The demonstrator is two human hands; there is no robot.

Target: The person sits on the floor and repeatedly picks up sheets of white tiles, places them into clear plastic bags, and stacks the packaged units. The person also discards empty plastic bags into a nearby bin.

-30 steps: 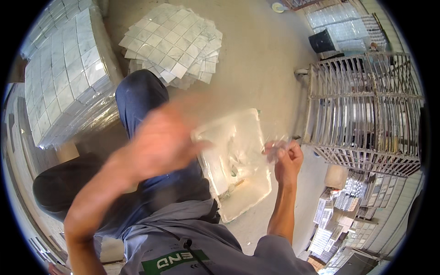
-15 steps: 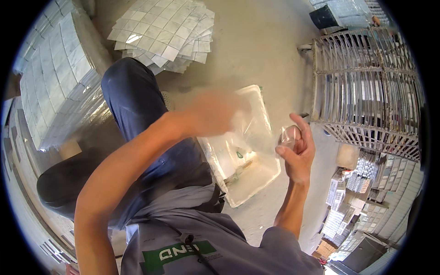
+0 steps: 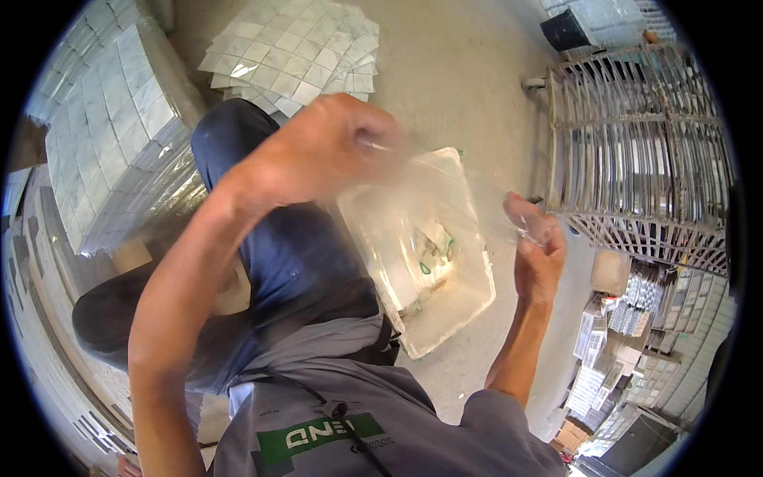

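Note:
A sheet of clear plastic film point(image 3: 469, 195) stretches between my two hands above a white plastic tub point(image 3: 469, 314). My left hand point(image 3: 330, 147), partly blurred, is closed on one end over the tub's far left corner. To the right of the tub, my right hand point(image 3: 540, 246) pinches the other end between thumb and fingers. Inside the tub lie a crumpled pale scrap point(image 3: 435, 240) and a small green loop point(image 3: 425, 269), seen partly through the film.
A fanned stack of marble mosaic tile sheets point(image 3: 294, 52) lies on the floor at the far left. Nearer stands a tall film-wrapped tile stack point(image 3: 103, 143). A slatted rack point(image 3: 636, 135) occupies the right, with stacked boxes point(image 3: 588, 334) below it. My bent leg point(image 3: 294, 262) borders the tub.
My left hand has moved left and away from me, off the tub's middle. My right hand has shifted slightly right. The film now spans the gap between them, exposing more of the tub's contents.

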